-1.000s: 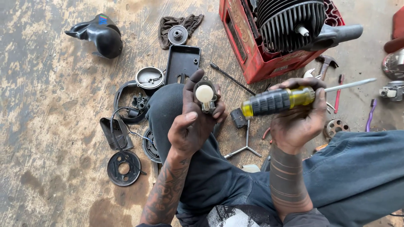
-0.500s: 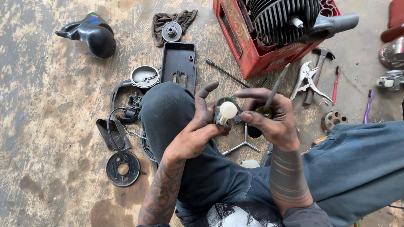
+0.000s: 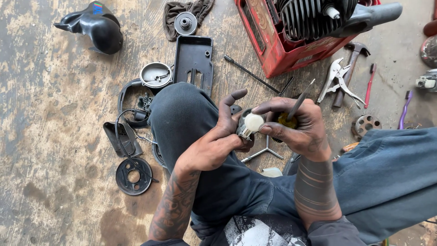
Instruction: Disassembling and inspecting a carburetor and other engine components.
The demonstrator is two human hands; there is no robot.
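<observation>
Both hands have closed in: my left hand (image 3: 214, 146) grips the small white-capped part (image 3: 249, 125), while my right hand (image 3: 296, 127), screwdriver (image 3: 293, 111) now tucked upright, pinches its cap.

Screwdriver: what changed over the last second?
The right hand swung the screwdriver from level, shaft out to the right, to shaft up, and closed in on the small part with the cream knob. The left hand kept hold of that part. Floor parts and the red crate stayed put.
</observation>
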